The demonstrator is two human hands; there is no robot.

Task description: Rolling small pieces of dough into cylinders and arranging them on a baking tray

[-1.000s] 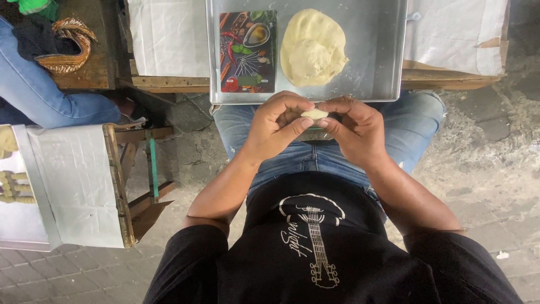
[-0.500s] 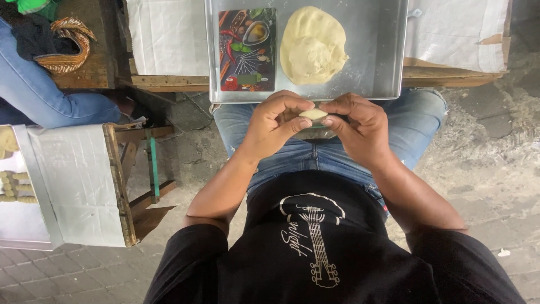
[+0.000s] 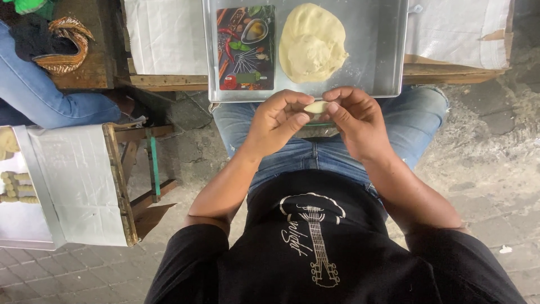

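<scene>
On the metal tray (image 3: 388,50) we see one flat rectangular card (image 3: 246,48) printed with red chillies and green herbs, lying upright at its left end, and one large mound of pale dough (image 3: 312,42) beside it. We pinch one small dough piece (image 3: 316,107) between our left hand (image 3: 275,121) and right hand (image 3: 360,121), fingertips pressed together on it, over the lap just below the tray's near rim. Its long axis runs left to right.
</scene>
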